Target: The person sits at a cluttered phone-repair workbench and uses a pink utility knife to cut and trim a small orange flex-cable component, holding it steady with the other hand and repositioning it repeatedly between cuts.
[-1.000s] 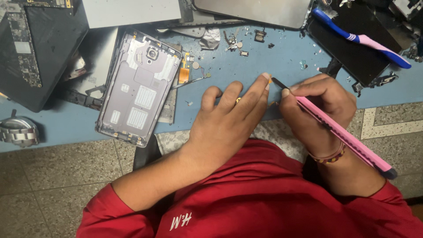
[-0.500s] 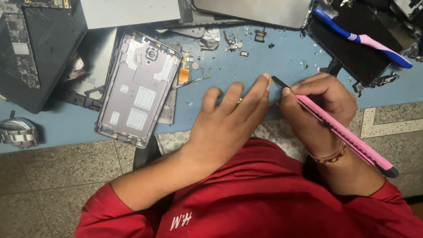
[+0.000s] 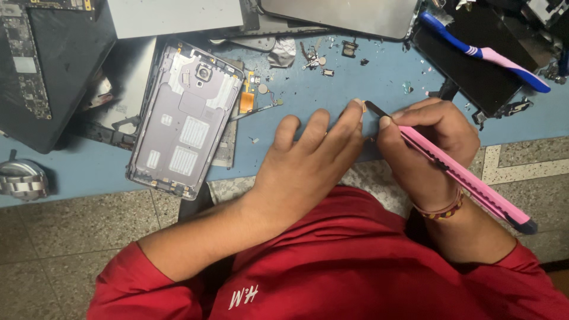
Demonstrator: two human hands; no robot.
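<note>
Phone back cover (image 3: 185, 118) lying open-side up on the blue surface (image 3: 89, 169). Right of it, left hand (image 3: 308, 163) pressing flat, fingers spread, holding nothing. Further right, right hand (image 3: 430, 148) gripping pink utility knife (image 3: 456, 172), blade touching left fingertip.

The right hand (image 3: 430, 142) closes its grip round a pink utility knife (image 3: 456, 172), blade tip just ahead of the grip, meeting the fingertips (image 3: 357, 108) of the left hand (image 3: 308, 160), which lies flat on the blue tabletop (image 3: 332, 89); well to the left of the grip lies an opened phone back cover (image 3: 184, 118); beyond the grip, up and to the right, a blue-and-pink toothbrush (image 3: 483, 52) rests on a dark panel (image 3: 474, 77).
</note>
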